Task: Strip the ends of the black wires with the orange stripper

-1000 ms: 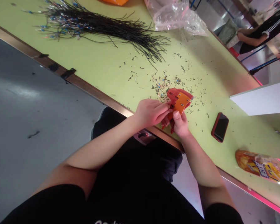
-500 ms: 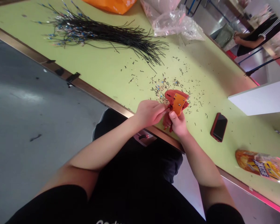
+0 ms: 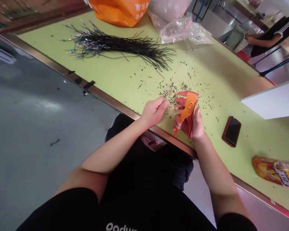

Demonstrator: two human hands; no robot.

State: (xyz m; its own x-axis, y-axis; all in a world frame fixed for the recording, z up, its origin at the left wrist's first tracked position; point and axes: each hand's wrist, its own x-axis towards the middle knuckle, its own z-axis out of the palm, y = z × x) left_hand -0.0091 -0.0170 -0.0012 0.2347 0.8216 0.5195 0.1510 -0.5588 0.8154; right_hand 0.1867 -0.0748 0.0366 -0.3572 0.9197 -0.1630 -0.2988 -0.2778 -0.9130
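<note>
Right hand [image 3: 197, 125] clamped round a red wire stripper [image 3: 188, 107], held upright for a firm hold; left hand [image 3: 154, 111] empty, just beside it.

A lime-green bench [image 3: 120, 80] with a brass-coloured edge strip [image 3: 110, 102] crosses the view, a grey floor [image 3: 38, 128] with a dull sheen of light lies beyond that edge, a white panel [image 3: 271, 100] covers the right corner, and blue metal frame bars [image 3: 276, 65] stand past the far edge
</note>
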